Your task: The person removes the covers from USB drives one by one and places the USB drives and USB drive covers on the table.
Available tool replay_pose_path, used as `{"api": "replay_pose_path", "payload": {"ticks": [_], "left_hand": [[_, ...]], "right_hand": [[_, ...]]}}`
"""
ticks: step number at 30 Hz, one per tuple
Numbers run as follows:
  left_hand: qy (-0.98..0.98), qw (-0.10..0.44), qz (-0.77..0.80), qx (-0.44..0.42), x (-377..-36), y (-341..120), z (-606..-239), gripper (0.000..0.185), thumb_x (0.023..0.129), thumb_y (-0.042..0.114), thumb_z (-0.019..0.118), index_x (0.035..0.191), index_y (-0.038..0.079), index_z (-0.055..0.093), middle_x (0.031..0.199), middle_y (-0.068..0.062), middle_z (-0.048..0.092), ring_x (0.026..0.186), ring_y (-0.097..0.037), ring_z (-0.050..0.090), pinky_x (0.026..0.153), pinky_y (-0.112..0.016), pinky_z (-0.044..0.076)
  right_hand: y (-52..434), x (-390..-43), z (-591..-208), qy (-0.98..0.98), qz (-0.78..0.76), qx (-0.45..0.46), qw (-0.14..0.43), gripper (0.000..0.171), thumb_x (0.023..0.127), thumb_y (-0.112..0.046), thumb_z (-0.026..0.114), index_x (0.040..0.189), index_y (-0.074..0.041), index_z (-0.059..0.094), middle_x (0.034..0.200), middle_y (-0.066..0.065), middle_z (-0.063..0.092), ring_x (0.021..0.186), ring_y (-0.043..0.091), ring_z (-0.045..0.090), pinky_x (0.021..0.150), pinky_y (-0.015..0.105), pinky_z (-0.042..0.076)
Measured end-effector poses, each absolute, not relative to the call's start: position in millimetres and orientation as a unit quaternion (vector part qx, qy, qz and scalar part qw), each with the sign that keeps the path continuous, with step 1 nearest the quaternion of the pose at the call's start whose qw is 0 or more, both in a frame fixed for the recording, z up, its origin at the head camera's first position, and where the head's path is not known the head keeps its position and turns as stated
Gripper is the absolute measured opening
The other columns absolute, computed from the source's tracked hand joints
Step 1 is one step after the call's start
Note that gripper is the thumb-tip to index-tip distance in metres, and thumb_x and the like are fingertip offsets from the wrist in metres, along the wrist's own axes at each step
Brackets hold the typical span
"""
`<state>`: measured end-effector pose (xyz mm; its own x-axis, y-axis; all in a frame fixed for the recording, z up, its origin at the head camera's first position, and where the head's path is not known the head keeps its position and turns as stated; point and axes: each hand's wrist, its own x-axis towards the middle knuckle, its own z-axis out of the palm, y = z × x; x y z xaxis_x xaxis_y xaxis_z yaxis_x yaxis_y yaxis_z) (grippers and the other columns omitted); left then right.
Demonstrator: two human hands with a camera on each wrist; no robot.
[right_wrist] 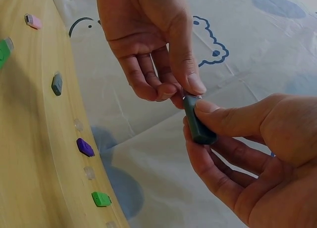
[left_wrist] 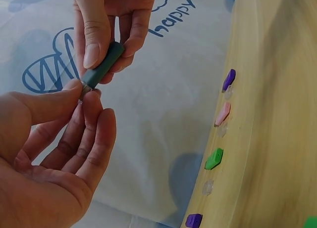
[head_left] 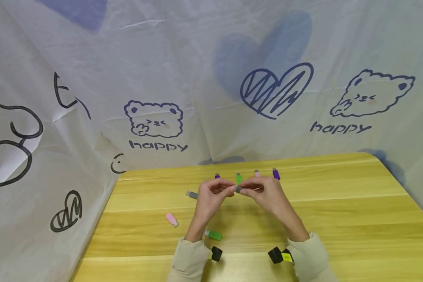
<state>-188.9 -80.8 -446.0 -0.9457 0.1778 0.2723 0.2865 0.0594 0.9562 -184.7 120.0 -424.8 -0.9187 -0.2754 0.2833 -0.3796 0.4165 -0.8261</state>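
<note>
Now both hands (head_left: 237, 192) on grey stick (left_wrist: 101, 66)

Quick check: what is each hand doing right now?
Left hand: pinches the metal end of the grey USB stick.
Right hand: grips the stick's body between thumb and fingers.

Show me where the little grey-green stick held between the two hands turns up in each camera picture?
Head: the grey-green stick sits at centre, between the fingertips of both hands above the table.
Left wrist: upper left, slanting down from the right hand to the left hand.
Right wrist: centre right, under the right thumb.
Shared landmark: the green cap near the table's far edge.
</note>
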Motion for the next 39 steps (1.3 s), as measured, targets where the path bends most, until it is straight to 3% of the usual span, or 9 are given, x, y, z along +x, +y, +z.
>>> {"api": "replay_pose_path", "payload": {"ticks": [15,23,30,39], "left_hand": [[-0.720,0.045,-0.679,-0.137,-185.9,-80.1,-442.5,0.012,0.092,0.004,0.077,0.099,-0.006,0.076,0.093,-0.021,0.074,0.078,-0.026,0.074,0.074,-0.034,0.063],[-0.717,0.046,-0.683,-0.130,-184.8,-79.8,-438.9,0.010,0.090,0.001,0.078,0.097,-0.006,0.077,0.093,-0.021,0.074,0.077,-0.030,0.074,0.074,-0.035,0.063],[-0.703,0.089,-0.703,-0.064,-185.6,-94.6,-437.4,0.014,0.090,0.005,0.079,0.098,-0.007,0.077,0.091,-0.019,0.076,0.073,-0.016,0.073,0.073,-0.030,0.062],[-0.696,0.067,-0.712,-0.064,-188.2,-106.6,-434.9,0.017,0.092,0.003,0.077,0.103,-0.010,0.074,0.095,-0.021,0.076,0.078,-0.016,0.074,0.078,-0.032,0.062]], "right_hand": [[120.2,-184.8,-423.3,-0.829,0.522,0.196,0.037,0.012,0.091,-0.008,0.079,0.103,-0.006,0.080,0.097,0.006,0.076,0.085,0.017,0.075,0.074,0.025,0.061],[119.1,-181.8,-420.1,-0.831,0.524,0.187,0.034,0.012,0.089,-0.008,0.080,0.101,-0.005,0.081,0.095,0.005,0.076,0.082,0.016,0.074,0.071,0.024,0.060],[133.0,-180.0,-416.6,-0.838,0.521,0.159,0.033,0.012,0.089,-0.007,0.080,0.101,-0.005,0.081,0.099,0.010,0.077,0.084,0.019,0.074,0.070,0.023,0.059],[156.4,-188.7,-421.3,-0.830,0.543,0.125,0.034,0.023,0.097,-0.006,0.071,0.120,0.000,0.074,0.114,0.018,0.072,0.096,0.030,0.071,0.073,0.024,0.059]]}}
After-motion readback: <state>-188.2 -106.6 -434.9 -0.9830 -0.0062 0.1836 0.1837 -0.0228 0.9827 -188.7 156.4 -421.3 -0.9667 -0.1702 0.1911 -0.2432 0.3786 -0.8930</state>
